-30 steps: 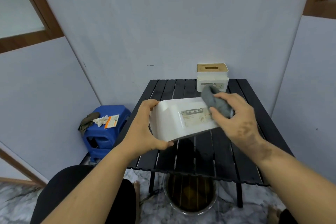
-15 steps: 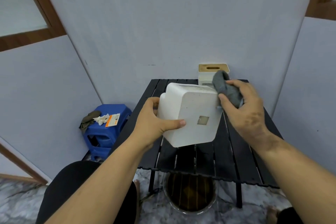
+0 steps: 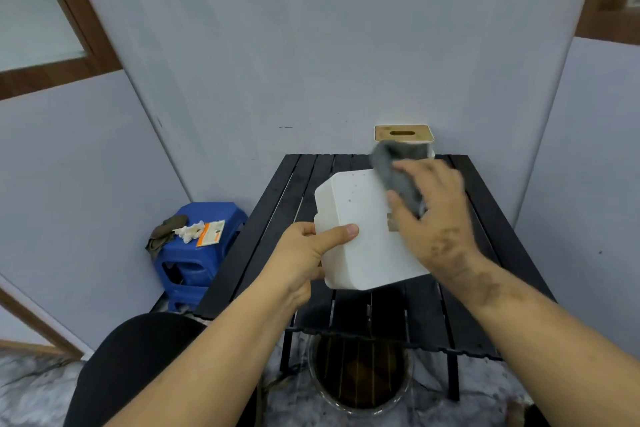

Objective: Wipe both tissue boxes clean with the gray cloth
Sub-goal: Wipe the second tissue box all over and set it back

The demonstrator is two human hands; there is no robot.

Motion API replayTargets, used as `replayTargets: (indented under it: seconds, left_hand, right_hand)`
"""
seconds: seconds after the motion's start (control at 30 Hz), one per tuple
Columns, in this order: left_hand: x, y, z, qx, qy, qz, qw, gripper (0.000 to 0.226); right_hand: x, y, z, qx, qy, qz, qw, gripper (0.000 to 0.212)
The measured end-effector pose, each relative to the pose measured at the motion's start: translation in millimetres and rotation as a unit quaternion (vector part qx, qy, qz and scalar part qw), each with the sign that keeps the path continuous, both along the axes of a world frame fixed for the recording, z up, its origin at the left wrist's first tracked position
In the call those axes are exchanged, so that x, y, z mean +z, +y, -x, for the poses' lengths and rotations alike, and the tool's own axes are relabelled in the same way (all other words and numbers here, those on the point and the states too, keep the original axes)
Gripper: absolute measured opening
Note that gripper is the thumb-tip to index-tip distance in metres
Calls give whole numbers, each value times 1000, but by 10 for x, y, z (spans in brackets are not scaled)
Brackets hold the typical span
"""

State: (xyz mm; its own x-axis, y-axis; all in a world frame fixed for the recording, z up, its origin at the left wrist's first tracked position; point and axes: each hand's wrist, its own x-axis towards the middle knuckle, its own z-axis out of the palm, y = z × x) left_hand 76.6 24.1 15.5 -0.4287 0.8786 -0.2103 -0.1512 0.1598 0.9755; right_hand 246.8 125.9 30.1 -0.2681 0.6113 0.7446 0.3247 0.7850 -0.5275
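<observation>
White plastic, the box (image 3: 363, 236) is held above the desk (image 3: 277, 218) at centre frame, left hand (image 3: 304, 253) clamped on its edge; light, stiff, slippery. The cloth (image 3: 398, 173), soft, is pressed on by the right hand (image 3: 433, 215).

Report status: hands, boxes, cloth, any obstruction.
Left hand grips the white plastic tissue box, held above the black slatted table. Right hand presses gray cloth on it. Second, wood-lidded tissue box behind, untouched. No obstruction.
</observation>
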Motion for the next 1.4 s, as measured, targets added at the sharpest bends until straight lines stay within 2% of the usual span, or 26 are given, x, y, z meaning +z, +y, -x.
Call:
replayTargets:
  seconds: [0.1,0.13,0.17,0.27,0.33,0.4,0.47,0.5,0.6,0.67,0.73,0.83,0.87,0.97,1.03,1.13,1.2,1.23,1.33,1.4]
  left_hand:
    - [-20,9,-13,3,-6,-1,1000,87]
    - [-21,2,4,7,-3,-1,1000,87]
    - [-16,-12,21,12,0,0,1000,86]
    - [-16,-33,57,28,4,-1,1000,80]
    - [-24,-22,47,25,1,4,1000,73]
    - [-30,-8,36,16,1,7,1000,72]
    - [-23,-6,52,13,6,1,1000,74]
    - [-9,-16,65,15,6,-3,1000,77]
    - [9,-52,110,20,-11,-8,1000,81]
    - [14,-58,97,31,-34,-9,999,78]
    - [7,-45,84,43,-56,-12,997,68]
    - [31,-42,110,54,-71,-27,996,44]
    - [41,-47,133,59,-73,-30,995,39]
    - [46,-62,186,76,-84,-26,993,27]
    - [45,-48,173,88,-93,-23,991,25]
    - [31,-26,133,92,-97,-29,991,22]
    - [40,-31,136,93,-110,-37,989,21]
    - [52,-41,150,95,-117,-40,988,22]
    - [68,-70,191,106,-129,-36,985,35]
    - [59,-59,178,110,-136,-35,984,41]
  right_hand:
    - [-2,-183,128,153,-98,-82,980,39]
    - [2,-111,79,169,-110,-93,975,39]
    - [-2,3,5,154,-104,-86,979,38]
    - [-43,294,-214,21,-53,3,998,38]
    - [-70,191,-114,-14,-56,10,998,37]
    - [-77,-70,97,70,-97,-35,992,37]
    - [-54,-183,120,170,-152,-67,971,39]
    - [-33,-107,64,180,-156,-76,968,40]
    - [-58,254,-186,57,-87,-33,994,42]
    - [-91,240,-171,-11,-75,-1,997,40]
    - [-120,-34,31,21,-97,-46,994,39]
    - [-106,-248,72,157,-178,-100,966,40]
    - [-88,-151,18,155,-174,-99,967,40]
    - [-119,120,-136,38,-107,-30,993,40]
    - [-183,-58,-37,2,-96,-33,995,41]
    - [-225,-570,193,120,-141,-100,978,41]
    - [-177,-504,143,171,-165,-131,962,40]
    - [-172,-357,76,157,-155,-128,967,40]
    - [-165,55,-161,26,-99,-68,992,38]
    - [-183,-71,-111,8,-96,-63,993,38]
